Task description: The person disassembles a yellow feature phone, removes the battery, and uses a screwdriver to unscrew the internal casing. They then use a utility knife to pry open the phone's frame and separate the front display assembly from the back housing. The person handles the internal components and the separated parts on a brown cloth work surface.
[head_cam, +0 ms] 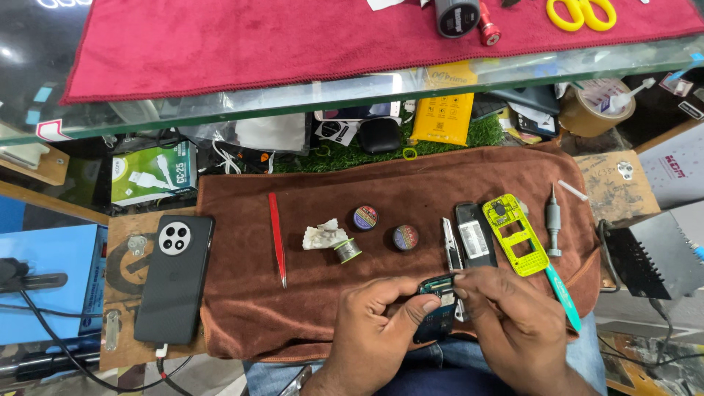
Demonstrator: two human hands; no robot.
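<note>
Both hands are working at the near edge of the brown towel [411, 183]. Left hand [374, 323] is cradling a small phone circuit board [438, 308] from below, thumb pressing on its face. Right hand [513, 315] is pinching the board's top edge between thumb and forefinger; what exactly sits under the fingertips is hidden.

Handling, as I judge it: the board is thin, light, rigid and fragile, with exposed components on its face. Best gripped by the edges, not the populated surface. It won't flex much before cracking.

Around it on the towel:
- yellow-green plastic phone frame [513, 233], hard, glossy, full of keypad cutouts
- black phone back panel [474, 235], flat, with a pale label
- small metal clip-like tool [449, 243] just beside the panel
- grey precision screwdriver [553, 221], knurled metal
- teal-handled tool [563, 293] running under the right hand
- two round flux tins [385, 227]
- solder spool [347, 250] touching a crumpled white wad [323, 235]
- red tweezers [276, 238], slim and pointed

A black smartphone [174, 277] is lying face down on the wooden board to the left, cable plugged in.
</note>
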